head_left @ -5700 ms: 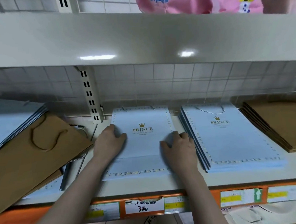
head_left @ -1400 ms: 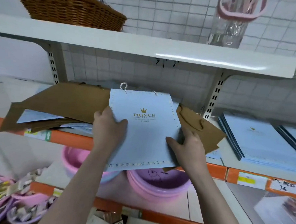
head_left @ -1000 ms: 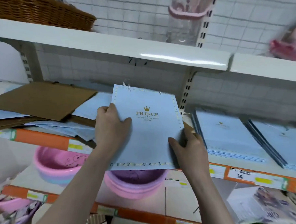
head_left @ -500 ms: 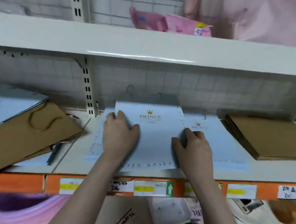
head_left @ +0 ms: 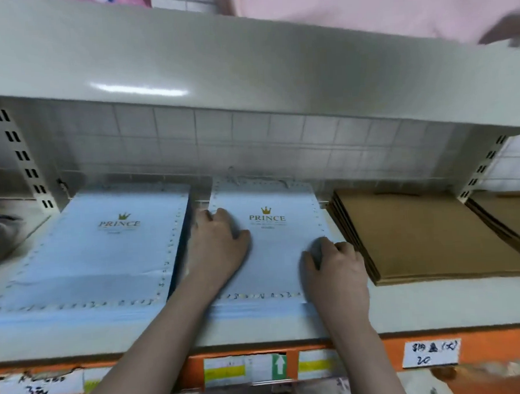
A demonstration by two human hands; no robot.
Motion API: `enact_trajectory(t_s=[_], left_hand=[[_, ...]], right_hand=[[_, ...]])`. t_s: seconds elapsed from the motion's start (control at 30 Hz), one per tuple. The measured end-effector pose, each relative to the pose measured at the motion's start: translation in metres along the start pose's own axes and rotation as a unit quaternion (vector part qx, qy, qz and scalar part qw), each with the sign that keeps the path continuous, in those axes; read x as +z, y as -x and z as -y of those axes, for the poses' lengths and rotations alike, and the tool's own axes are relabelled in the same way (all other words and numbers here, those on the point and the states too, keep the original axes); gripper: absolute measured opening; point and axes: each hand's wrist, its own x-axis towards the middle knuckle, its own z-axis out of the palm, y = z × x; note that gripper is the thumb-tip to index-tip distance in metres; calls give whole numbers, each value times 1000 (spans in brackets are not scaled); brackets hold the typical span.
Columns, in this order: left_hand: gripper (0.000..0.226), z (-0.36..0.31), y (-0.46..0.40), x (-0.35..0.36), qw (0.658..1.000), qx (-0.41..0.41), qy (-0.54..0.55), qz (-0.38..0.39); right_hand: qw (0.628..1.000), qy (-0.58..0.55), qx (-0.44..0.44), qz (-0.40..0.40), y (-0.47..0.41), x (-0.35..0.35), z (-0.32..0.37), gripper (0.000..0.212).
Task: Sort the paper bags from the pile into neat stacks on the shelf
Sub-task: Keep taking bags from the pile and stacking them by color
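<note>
Blue PRINCE bag (head_left: 273, 241) flat atop middle blue stack (head_left: 258, 310) on shelf (head_left: 439, 302). Left hand (head_left: 218, 253) flat on bag's left edge, fingers extended. Right hand (head_left: 335, 271) at bag's right edge, fingers curled over it, thumb on top. Left of middle stack: second blue stack (head_left: 90, 254). Right: brown bag stack (head_left: 429, 236).
</note>
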Motion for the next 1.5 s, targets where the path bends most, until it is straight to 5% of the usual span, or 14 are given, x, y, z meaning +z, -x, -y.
enact_trajectory(t_s=[0.27, 0.5, 0.63, 0.97, 1.5], left_hand=[[50, -1, -10, 12, 999, -7, -28, 35], [46, -2, -8, 20, 997, -8, -43, 57], [47, 0, -7, 20, 996, -7, -51, 72], [53, 3, -8, 18, 992, 5, -81, 93], [66, 25, 35, -34, 984, -15, -154, -92]], right_hand=[[997, 55, -7, -51, -12, 20, -5, 23], [999, 12, -38, -7, -23, 29, -15, 38], [999, -11, -24, 22, -25, 25, -18, 24], [999, 20, -18, 47, -24, 16, -12, 29], [996, 22, -69, 45, 5, 11, 30, 43]])
